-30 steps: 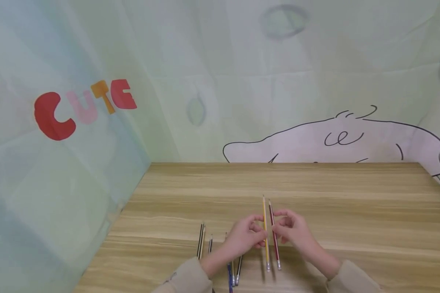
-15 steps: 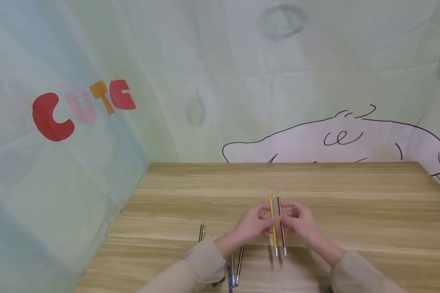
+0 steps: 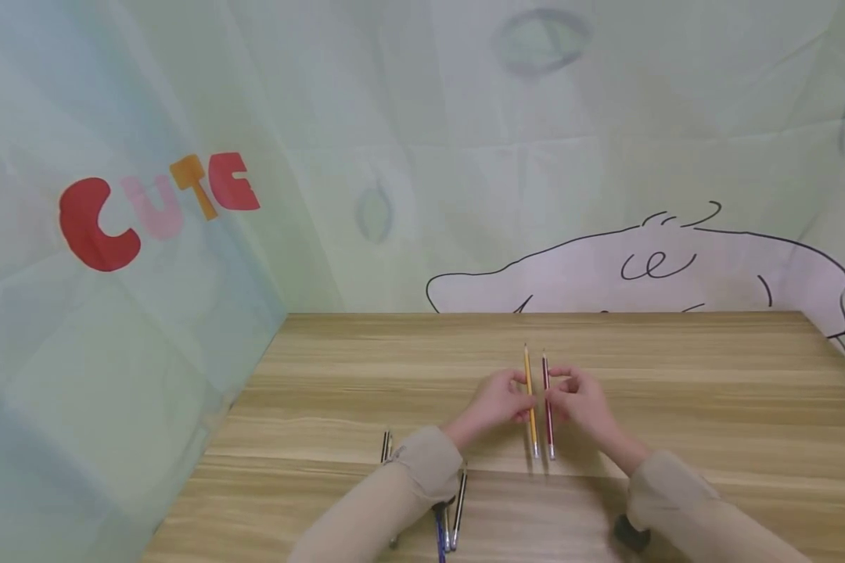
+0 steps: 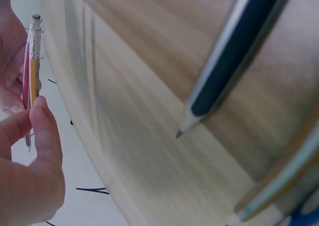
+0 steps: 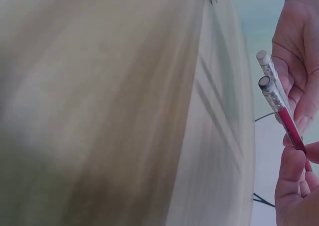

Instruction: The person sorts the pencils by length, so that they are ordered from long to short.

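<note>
My left hand [image 3: 500, 400] pinches a yellow pencil [image 3: 530, 395] between thumb and fingers, its sharpened tip pointing away toward the back wall. Beside it, my right hand [image 3: 583, 400] pinches a dark red pencil [image 3: 548, 414] the same way. The two pencils stand side by side, nearly parallel, with a narrow gap between them and their eraser ends toward me. In the right wrist view the red pencil's eraser cap [image 5: 265, 82] is dark, while the yellow one's eraser [image 5: 263, 56] is white. Shadows of both pencils fall on the wooden table [image 4: 124, 111].
Several more pencils lie on the table at the front left, partly under my left sleeve [image 3: 422, 469]: a dark one [image 3: 461, 508], a blue one [image 3: 440, 536] and others farther left [image 3: 385, 446]. A printed cloth wall [image 3: 366, 258] rises behind the table.
Both hands have moved forward and slightly right over the table, carrying the yellow and the dark red pencil side by side. The left sleeve now covers more of the lying pencils.
</note>
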{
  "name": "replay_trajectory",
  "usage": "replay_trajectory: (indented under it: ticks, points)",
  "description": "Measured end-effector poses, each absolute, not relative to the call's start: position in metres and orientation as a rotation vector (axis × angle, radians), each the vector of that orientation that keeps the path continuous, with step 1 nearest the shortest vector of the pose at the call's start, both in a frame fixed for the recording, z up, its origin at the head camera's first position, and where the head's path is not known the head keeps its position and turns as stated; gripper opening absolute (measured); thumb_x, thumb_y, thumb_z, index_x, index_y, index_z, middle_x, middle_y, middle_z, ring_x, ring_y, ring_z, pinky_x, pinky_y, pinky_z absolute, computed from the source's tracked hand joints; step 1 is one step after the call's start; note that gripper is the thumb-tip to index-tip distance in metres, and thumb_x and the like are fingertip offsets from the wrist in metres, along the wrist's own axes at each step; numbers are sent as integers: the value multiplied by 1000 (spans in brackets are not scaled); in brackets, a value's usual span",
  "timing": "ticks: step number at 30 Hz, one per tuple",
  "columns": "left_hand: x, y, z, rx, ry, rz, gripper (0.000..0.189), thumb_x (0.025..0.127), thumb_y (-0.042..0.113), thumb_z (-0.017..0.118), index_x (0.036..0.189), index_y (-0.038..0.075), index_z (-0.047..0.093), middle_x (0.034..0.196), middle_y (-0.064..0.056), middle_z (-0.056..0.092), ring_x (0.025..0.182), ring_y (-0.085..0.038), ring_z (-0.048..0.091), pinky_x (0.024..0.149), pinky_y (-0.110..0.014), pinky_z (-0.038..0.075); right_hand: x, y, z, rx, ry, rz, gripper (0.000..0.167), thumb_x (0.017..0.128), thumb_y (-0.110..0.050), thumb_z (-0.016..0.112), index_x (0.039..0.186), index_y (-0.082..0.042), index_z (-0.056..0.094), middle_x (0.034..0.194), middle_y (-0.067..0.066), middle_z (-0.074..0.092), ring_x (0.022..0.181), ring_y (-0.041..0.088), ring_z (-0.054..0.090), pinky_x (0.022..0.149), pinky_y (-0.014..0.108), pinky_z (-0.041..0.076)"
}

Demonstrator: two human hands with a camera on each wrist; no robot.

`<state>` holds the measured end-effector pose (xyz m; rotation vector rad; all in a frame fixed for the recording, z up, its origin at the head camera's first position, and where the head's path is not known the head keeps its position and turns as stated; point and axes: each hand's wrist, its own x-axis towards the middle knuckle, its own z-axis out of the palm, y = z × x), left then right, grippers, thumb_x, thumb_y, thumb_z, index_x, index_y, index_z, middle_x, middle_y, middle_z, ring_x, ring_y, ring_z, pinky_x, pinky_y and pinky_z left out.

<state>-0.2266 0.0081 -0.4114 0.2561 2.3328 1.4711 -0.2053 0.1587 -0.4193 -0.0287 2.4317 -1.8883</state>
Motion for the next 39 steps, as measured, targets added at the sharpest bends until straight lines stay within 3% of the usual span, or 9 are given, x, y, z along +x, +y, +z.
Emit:
replay_trajectory:
  ticks: [9, 21, 25, 31, 39]
  points:
    - [-241, 16, -417, 197, 2383, 1430, 31, 77, 3, 62, 106, 1, 54, 60, -5, 59, 51, -17, 58, 51, -25, 51, -223, 158, -421, 69, 2531, -1756, 38, 80, -1, 52, 117, 7, 45, 74, 8, 58, 53, 11, 49, 48, 25, 44]
    - [-247, 21, -426, 212, 2526, 1253, 14, 72, 0, 64, 83, 0, 56, 57, -6, 58, 50, -16, 60, 47, -20, 49, -234, 153, -432, 47, 2482, -1759, 36, 78, 5, 53, 113, 14, 44, 75, 17, 60, 51, 11, 53, 50, 28, 49]
    - [-247, 22, -428, 255, 2589, 1196, 10, 71, -1, 64, 75, 0, 56, 55, -7, 59, 47, -16, 60, 42, -18, 46, -238, 150, -436, 50, 2487, -1731, 36, 77, 6, 54, 111, 14, 45, 70, 14, 59, 49, 10, 52, 47, 26, 47]
    - [-246, 25, -429, 256, 2647, 1130, 11, 71, 2, 65, 79, 0, 57, 54, -3, 57, 48, -15, 61, 40, -14, 43, -240, 149, -441, 90, 2520, -1682, 34, 76, 7, 55, 108, 14, 47, 63, 9, 58, 46, 9, 50, 44, 23, 44]
    - [-247, 25, -431, 230, 2612, 1168, 16, 71, 1, 66, 83, -2, 57, 58, -4, 57, 50, -15, 62, 43, -17, 47, -241, 148, -445, 155, 2534, -1641, 33, 75, 4, 56, 107, 13, 49, 58, 6, 56, 45, 9, 49, 42, 22, 42]
